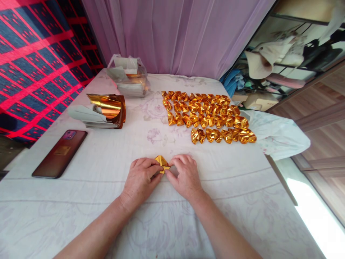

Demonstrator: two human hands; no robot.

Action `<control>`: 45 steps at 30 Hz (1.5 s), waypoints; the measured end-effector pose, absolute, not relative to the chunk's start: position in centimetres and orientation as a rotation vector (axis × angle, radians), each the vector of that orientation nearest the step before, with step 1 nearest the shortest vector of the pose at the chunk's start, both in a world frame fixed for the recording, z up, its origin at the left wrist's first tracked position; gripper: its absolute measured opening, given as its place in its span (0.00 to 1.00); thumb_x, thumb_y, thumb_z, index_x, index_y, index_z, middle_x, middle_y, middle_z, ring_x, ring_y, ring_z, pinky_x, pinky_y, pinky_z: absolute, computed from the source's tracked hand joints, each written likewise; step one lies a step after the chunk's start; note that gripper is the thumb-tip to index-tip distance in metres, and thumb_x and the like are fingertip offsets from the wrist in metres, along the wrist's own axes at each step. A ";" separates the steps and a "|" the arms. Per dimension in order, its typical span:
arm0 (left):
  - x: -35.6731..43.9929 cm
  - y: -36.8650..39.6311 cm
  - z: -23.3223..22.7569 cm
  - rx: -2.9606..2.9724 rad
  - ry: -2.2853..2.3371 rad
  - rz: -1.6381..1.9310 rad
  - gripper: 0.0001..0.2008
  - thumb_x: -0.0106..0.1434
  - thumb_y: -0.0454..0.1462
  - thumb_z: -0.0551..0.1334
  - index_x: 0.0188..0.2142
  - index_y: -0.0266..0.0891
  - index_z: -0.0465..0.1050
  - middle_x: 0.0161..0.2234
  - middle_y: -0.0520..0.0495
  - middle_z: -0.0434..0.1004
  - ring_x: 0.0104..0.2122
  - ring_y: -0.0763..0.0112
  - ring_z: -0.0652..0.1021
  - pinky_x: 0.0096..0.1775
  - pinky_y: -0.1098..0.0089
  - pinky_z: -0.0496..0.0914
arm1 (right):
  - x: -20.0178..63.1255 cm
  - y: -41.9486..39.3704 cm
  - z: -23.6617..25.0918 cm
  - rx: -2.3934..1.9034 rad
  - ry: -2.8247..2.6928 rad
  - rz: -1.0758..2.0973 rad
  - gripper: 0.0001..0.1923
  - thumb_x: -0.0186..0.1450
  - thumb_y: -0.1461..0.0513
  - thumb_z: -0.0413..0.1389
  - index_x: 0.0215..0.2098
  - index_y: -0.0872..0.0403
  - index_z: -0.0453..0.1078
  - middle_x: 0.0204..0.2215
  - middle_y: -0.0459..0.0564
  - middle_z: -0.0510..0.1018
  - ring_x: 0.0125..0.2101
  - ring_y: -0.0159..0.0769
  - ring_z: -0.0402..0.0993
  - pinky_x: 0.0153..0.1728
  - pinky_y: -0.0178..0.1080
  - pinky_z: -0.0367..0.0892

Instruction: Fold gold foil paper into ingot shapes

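Note:
Between my two hands, at the middle of the cloth-covered table, is a small piece of folded gold foil paper (161, 160). My left hand (142, 174) grips its left side, thumb and fingers pressed on it. My right hand (185, 174) pinches the right side, with the thumb at the near edge. Part of the paper is hidden under the fingers. Beyond my right hand, several finished-looking folded gold paper pieces (205, 120) stand in rows. At the far left a stack of gold and grey foil sheets (105, 115) rests bent over on the cloth.
A dark red phone (60, 153) lies at the table's left. Behind the sheets stands a clear plastic bag (129, 77) with more paper. A purple curtain (175, 36) hangs at the back. Shelves with a pale hat (258, 61) and a white bag (280, 133) are at the right.

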State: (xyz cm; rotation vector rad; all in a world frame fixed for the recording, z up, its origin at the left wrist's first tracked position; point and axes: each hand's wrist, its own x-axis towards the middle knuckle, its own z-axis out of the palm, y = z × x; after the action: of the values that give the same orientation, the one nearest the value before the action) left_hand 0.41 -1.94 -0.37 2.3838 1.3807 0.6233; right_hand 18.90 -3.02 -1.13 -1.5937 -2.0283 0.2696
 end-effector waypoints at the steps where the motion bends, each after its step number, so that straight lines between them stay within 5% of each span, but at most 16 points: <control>1: 0.4 -1.9 -0.3 2.381 1.385 0.610 0.08 0.63 0.37 0.65 0.40 0.49 0.81 0.42 0.49 0.81 0.43 0.60 0.77 0.45 0.57 0.67 | 18.8 -3.0 -1.1 -1.599 -2.026 0.261 0.06 0.59 0.62 0.63 0.34 0.50 0.71 0.36 0.48 0.76 0.41 0.42 0.68 0.42 0.45 0.60; 16: 0.2 -1.7 -0.2 2.346 1.369 0.556 0.09 0.61 0.34 0.66 0.41 0.48 0.80 0.43 0.50 0.80 0.44 0.61 0.76 0.47 0.57 0.66 | 18.8 -3.0 -1.2 -1.622 -2.028 0.246 0.04 0.60 0.65 0.62 0.33 0.51 0.71 0.36 0.47 0.77 0.40 0.41 0.68 0.42 0.43 0.59; 45: -0.8 -1.2 -0.1 2.284 1.231 0.490 0.20 0.55 0.30 0.64 0.46 0.47 0.77 0.47 0.50 0.78 0.49 0.59 0.75 0.53 0.55 0.64 | 17.9 -3.4 -0.9 -1.742 -2.022 0.184 0.15 0.53 0.55 0.67 0.34 0.51 0.70 0.36 0.49 0.74 0.41 0.44 0.67 0.43 0.45 0.59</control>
State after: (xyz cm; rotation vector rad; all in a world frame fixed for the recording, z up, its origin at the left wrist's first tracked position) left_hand -0.81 -1.16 -0.06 2.2843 1.2310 0.4905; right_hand 17.88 -3.39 -0.90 -1.7416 -2.0219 0.1836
